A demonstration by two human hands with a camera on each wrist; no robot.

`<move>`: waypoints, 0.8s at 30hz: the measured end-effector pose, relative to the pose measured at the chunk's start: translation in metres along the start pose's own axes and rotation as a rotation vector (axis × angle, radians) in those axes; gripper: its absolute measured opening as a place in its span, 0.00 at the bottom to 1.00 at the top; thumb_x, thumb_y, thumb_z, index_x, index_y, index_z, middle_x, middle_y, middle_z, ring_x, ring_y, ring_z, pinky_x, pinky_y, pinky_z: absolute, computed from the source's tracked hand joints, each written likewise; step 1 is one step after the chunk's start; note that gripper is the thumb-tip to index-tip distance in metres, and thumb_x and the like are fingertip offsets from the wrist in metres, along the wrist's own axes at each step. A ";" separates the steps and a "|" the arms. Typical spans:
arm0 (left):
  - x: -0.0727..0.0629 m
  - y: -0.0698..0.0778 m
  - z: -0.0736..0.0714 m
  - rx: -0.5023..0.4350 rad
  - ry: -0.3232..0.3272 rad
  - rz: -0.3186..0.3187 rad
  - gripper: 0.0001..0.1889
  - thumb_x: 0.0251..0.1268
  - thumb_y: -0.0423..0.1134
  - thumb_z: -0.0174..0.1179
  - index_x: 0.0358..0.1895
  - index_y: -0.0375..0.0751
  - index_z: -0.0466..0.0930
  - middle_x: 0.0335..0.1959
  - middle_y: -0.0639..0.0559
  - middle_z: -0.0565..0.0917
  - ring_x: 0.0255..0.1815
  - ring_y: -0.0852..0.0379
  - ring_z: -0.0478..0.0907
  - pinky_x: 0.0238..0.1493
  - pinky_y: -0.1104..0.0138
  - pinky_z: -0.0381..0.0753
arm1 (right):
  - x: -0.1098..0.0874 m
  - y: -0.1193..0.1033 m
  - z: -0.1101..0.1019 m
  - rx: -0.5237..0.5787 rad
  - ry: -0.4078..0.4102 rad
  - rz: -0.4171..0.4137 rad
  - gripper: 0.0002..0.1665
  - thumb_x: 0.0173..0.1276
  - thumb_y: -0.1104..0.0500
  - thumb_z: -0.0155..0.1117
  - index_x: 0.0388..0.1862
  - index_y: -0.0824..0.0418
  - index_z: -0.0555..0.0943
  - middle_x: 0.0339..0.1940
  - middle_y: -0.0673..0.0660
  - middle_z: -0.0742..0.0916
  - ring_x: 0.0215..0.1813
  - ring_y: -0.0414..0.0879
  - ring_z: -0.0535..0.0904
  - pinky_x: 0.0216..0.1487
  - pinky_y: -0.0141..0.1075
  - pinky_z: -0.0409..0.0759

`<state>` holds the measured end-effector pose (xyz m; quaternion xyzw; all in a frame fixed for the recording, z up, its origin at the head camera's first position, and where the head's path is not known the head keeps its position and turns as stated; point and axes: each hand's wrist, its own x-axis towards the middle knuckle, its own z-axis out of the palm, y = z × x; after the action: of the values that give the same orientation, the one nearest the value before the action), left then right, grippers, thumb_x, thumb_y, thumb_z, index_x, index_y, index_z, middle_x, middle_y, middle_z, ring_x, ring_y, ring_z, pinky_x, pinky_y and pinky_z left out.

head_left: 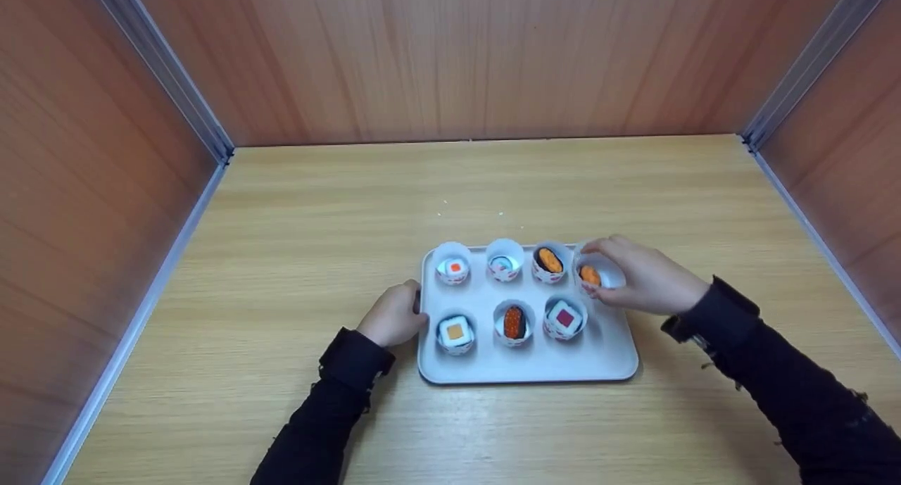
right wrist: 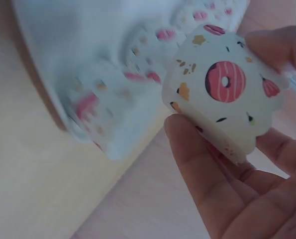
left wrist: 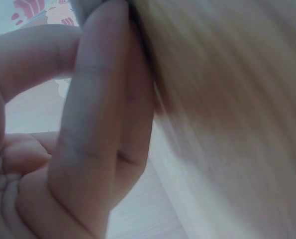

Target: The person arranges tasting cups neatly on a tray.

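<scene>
A pale rectangular tray [head_left: 521, 369] lies on the table, bearing two rows of printed paper cups. My left hand [head_left: 394, 316] grips its left edge, thumb on the rim; the left wrist view shows the fingers [left wrist: 95, 89] close up. At the tray's back right corner my right hand [head_left: 644, 277] pinches a paper cup [right wrist: 192, 64] with a pink doughnut print between thumb and fingers. That cup is tilted in the head view, with an orange toy sushi piece [head_left: 590, 275] inside. Beside it stands a cup holding an orange-topped, dark-wrapped sushi piece [head_left: 550, 260].
Further left in the back row are pieces with a pale swirl [head_left: 502, 264] and an orange-red centre [head_left: 455, 267]. In front sit a yellow-centred white piece [head_left: 455, 331], a red-topped one [head_left: 514, 322] and a dark-red-centred one [head_left: 564, 318]. Wooden panels [head_left: 457, 63] enclose the table.
</scene>
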<state>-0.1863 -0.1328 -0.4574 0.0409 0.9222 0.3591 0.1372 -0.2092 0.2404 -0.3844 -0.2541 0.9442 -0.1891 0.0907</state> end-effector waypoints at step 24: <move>0.001 -0.002 -0.001 0.018 0.011 0.030 0.15 0.57 0.27 0.60 0.49 0.30 0.75 0.28 0.49 0.76 0.28 0.55 0.73 0.28 0.68 0.71 | -0.029 0.021 0.047 0.050 -0.047 0.029 0.37 0.58 0.60 0.72 0.66 0.61 0.70 0.59 0.62 0.77 0.55 0.52 0.76 0.54 0.48 0.77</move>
<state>-0.1873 -0.1342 -0.4582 0.0542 0.9255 0.3529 0.1263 -0.1814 0.2570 -0.4337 -0.2421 0.9404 -0.2056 0.1219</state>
